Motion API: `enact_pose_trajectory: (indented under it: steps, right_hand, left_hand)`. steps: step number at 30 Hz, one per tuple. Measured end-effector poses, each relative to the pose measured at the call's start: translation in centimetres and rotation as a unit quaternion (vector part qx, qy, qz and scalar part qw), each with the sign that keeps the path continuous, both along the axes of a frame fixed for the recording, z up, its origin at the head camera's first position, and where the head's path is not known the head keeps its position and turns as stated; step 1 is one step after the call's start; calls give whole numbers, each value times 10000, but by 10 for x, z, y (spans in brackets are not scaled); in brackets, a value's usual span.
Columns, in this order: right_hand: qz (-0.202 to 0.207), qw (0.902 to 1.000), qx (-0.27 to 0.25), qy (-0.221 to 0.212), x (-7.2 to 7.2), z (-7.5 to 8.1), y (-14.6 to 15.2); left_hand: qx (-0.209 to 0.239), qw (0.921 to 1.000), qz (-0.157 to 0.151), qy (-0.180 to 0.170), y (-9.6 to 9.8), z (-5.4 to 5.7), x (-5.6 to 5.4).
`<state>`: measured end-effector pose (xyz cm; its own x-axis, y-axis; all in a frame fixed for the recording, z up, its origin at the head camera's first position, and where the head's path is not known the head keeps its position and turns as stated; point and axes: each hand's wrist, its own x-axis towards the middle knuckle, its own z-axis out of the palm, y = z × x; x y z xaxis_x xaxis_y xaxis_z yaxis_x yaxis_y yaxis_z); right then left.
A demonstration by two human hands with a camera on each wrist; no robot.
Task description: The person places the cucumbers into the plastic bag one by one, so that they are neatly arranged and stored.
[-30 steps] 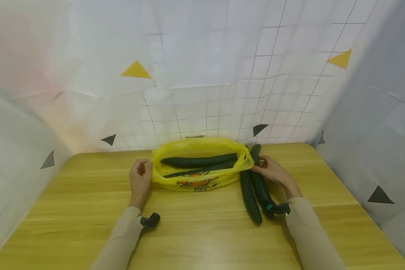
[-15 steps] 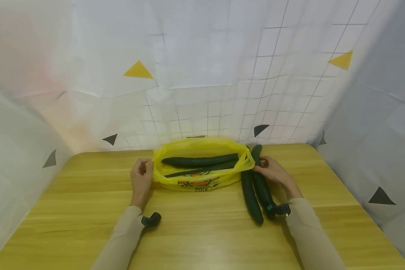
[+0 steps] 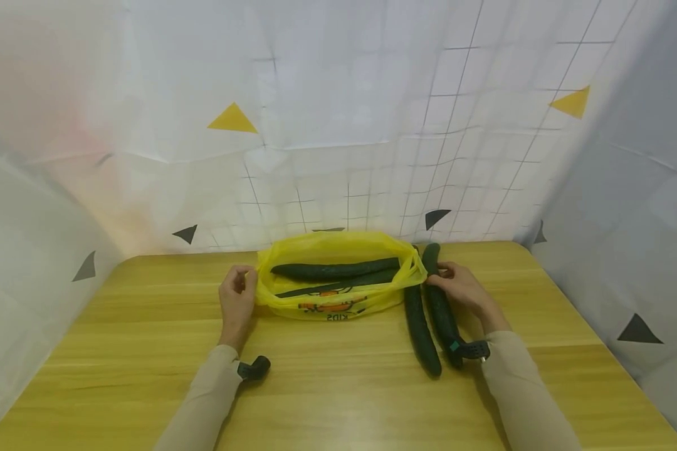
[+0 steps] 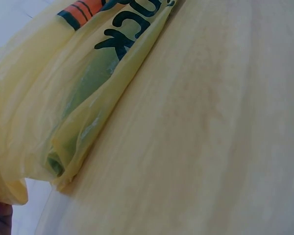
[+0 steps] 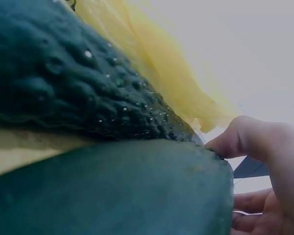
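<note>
A yellow plastic bag with an orange print lies across the wooden table, its mouth held wide toward me. Two dark green cucumbers lie lengthwise inside. My left hand pinches the bag's left edge; in the left wrist view one fingertip shows beneath the yellow film. Two more cucumbers lie side by side at the bag's right end. My right hand has its thumb across the outer cucumber near its far end, fingers curled along the other side. The inner cucumber runs partly behind the bag's right corner.
The wooden table reaches back to a white sheet wall with grid lines and triangles. A grey-white side wall stands at the right. Each wrist carries a small black camera, the left camera just above the table.
My right hand has shifted slightly right, away from the bag's corner, and the outer cucumber has moved a little right. The left hand and bag keep their places.
</note>
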<state>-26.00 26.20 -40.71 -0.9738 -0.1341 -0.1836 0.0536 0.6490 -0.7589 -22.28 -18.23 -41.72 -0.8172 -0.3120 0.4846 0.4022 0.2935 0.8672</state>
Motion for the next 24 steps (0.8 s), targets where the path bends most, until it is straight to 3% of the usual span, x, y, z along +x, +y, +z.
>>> enact_pose_trajectory:
  steps: [11, 24]
  right_hand:
    - [-62, 9976, -654, 203, 3, 16, 4]
    - [-373, 9947, -792, 536, 6, 34, 4]
  left_hand:
    - [9, 10000, -34, 63, 0, 0, 0]
    - [45, 10000, -80, -12, 0, 1, 0]
